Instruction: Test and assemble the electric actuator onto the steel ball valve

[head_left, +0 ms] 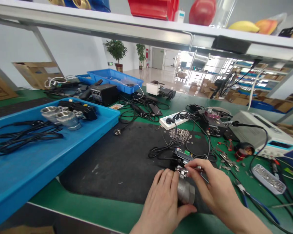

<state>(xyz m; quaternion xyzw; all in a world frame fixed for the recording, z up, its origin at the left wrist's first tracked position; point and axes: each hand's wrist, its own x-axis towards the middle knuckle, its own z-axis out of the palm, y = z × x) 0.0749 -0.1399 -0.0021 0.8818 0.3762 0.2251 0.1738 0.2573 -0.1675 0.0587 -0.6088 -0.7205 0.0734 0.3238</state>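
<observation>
A silvery metal valve body [185,191] lies on the black mat close to the front edge. My left hand [162,198] is closed over its left side, with the thumb along the near side. Behind the valve, joined to it by a shiny metal bracket [182,172], is a black box [184,156] with a small green terminal block [187,152]. At the bracket, my right hand [207,182] is closed in a pinch, thumb against forefinger. A thin, dark metal piece shows at those fingertips, too small to name. My fingers cover part of the bracket.
To the left a blue tray [95,139] holds two metal valve bodies and coiled cable. Small metal rings [182,135] and a power strip [173,121] lie behind the valve. Blue-handled pliers [256,201], a tray of small parts [268,178] and a bench instrument [263,133] are right.
</observation>
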